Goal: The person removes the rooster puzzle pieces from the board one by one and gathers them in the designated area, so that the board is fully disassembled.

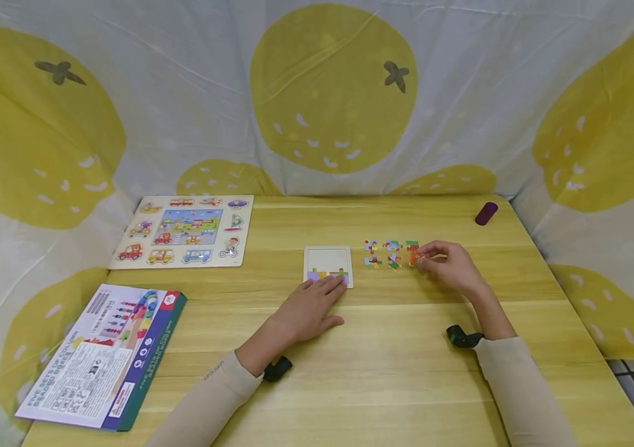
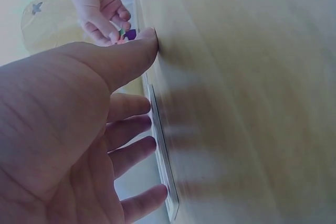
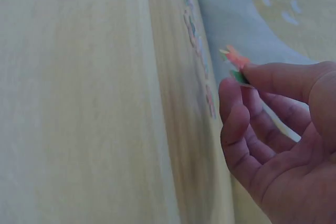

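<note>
With its fingers extended, my left hand [image 1: 307, 312] rests on the lower edge of a small square puzzle tray [image 1: 328, 256], also seen edge-on in the left wrist view. Along the tray's bottom lie colourful jigsaw pieces [image 1: 322, 274], partly covered by the fingertips. My right hand [image 1: 451, 267] pinches an orange and green jigsaw piece [image 3: 237, 61] between thumb and fingers, lifted above the table in the right wrist view. Just left of that hand, several loose jigsaw pieces [image 1: 392, 246] lie in two rows on the wood.
A larger vehicle puzzle board [image 1: 233, 257] lies at the back left of the wooden table [image 1: 384, 385]. Nearer on the left is a boxed bead toy [image 1: 99, 360]. A dark purple cylinder [image 1: 486, 213] lies at the back right. Fruit-printed cloth [image 1: 462, 93] hangs around the table.
</note>
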Demonstrator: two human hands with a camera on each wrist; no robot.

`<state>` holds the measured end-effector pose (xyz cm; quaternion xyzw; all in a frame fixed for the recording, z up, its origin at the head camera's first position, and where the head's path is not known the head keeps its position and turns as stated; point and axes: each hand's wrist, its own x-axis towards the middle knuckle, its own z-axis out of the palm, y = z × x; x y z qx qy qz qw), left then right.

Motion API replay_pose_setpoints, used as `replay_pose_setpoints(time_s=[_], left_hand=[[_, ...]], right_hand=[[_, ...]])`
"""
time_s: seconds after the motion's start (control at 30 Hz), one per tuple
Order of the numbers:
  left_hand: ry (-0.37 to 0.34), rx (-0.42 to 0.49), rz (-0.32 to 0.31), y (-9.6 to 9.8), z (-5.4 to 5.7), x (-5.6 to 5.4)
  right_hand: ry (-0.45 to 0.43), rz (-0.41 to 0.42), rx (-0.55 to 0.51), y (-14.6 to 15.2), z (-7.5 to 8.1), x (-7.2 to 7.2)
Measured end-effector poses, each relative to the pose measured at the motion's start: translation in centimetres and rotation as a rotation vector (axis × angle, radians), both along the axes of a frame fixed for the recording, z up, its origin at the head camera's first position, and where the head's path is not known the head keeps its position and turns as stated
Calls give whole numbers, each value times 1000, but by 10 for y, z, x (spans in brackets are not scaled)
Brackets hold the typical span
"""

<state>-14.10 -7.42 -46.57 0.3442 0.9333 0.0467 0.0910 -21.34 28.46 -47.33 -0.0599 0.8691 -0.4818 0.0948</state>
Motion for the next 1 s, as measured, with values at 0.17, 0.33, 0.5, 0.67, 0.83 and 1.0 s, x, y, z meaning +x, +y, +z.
replay_pose_setpoints(time_s=[0.17,0.33,0.5,0.67,0.83,1.0], left_hand=[[-8,36,12,2,3,2],[-22,46,23,4,4,5],[-49,56,37,5,3,4],[-65,70,35,3,2,1],[-55,48,36,3,2,1],[-48,-19,34,7,6,8]], right_hand=[[-31,-17,-3,4,-4,-1],[-10,-35,42,5,-9,-4],[23,-52,129,6,-13,-8],[16,-64,176,4,-12,-11],[-20,-89,185,2,-10,-12],[-28,-93,184,2,-10,-12]])
